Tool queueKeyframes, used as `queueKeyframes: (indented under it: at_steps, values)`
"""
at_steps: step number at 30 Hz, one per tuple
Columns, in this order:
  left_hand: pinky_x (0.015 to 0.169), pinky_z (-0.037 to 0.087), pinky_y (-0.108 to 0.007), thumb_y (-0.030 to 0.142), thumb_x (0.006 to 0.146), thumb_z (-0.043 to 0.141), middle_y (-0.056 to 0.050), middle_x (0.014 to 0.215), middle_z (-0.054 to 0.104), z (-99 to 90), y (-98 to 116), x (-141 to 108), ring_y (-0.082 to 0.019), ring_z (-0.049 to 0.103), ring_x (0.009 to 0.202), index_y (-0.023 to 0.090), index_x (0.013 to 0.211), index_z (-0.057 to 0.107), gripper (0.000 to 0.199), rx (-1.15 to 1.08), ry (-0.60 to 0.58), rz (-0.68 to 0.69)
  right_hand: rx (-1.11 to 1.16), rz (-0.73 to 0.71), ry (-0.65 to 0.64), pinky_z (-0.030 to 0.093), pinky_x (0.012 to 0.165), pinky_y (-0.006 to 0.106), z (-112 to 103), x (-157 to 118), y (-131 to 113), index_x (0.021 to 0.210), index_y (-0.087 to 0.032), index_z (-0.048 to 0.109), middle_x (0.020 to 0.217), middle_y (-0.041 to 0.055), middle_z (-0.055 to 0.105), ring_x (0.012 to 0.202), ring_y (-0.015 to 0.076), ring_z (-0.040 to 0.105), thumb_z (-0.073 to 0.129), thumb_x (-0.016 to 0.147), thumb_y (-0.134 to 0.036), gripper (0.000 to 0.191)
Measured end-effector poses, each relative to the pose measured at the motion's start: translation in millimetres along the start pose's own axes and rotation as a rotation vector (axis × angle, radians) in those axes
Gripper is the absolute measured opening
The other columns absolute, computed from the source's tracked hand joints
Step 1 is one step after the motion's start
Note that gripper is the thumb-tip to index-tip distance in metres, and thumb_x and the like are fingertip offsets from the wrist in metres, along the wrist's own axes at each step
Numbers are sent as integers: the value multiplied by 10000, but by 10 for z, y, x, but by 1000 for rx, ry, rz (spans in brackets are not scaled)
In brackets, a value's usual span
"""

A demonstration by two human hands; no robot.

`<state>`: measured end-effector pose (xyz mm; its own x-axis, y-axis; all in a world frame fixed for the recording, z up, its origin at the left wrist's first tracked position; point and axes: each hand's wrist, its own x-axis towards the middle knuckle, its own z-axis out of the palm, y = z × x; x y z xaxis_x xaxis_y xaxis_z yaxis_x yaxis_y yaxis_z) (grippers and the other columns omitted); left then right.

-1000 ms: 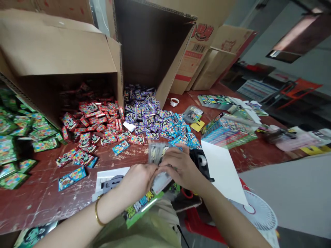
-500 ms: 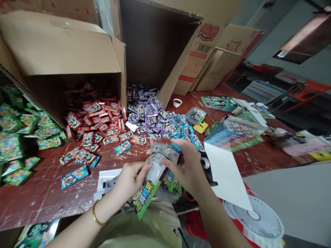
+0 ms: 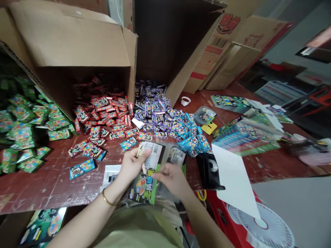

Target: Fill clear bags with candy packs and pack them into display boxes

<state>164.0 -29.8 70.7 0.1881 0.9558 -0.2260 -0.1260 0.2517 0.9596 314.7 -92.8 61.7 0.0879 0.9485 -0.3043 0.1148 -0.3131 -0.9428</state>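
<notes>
My left hand (image 3: 132,166) is closed on the upper left side of a printed candy bag (image 3: 139,189), black with a green edge, its thumb across a white barcode panel. My right hand (image 3: 172,179) pinches at the right side of the same bag, thumb and forefinger together near the large yellow and blue lettering. Partly hidden behind the right hand lie more clear-topped bags (image 3: 178,155). Beyond the hands, small blue packets (image 3: 192,144) are heaped, with purple packets (image 3: 157,119) and red packets (image 3: 113,119) spilling from cardboard boxes.
Green packets (image 3: 22,134) are piled at the left. A black tape dispenser (image 3: 207,172) and a white sheet (image 3: 234,175) lie at the right, near stacked printed cartons (image 3: 245,134). A small white cup (image 3: 185,101) stands farther back. Below the table edge is a white fan (image 3: 266,227).
The held bag has turned more upright and its barcode panel now faces me. My right hand has come down from the bag's top to its side, fingers drawn together. The view has shifted.
</notes>
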Motion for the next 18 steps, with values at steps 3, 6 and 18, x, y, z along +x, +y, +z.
queueKeyframes:
  at_steps: [3,6,18]
  values:
    - [449,349,-195,574,590,790,14,537,603,-114,-18,66,-76,439,447,120,625,651,476,-52,52,-44,27,154,-149,370,485,223,145,-128,286,529,-174,490,480,-36,548,462,96,485,796,601,-357,364]
    - [493,393,-214,591,607,773,-4,618,654,-189,-55,69,-104,498,501,129,701,661,484,-49,131,-57,88,159,-259,484,579,267,207,-180,358,717,-160,616,647,25,674,594,164,625,808,616,-375,305]
    - [616,425,-302,620,919,363,-5,677,543,-179,-178,-147,-185,514,638,232,774,479,430,471,245,213,-131,-292,138,576,800,388,621,-13,372,1145,-333,609,988,27,736,845,253,693,307,957,-548,416]
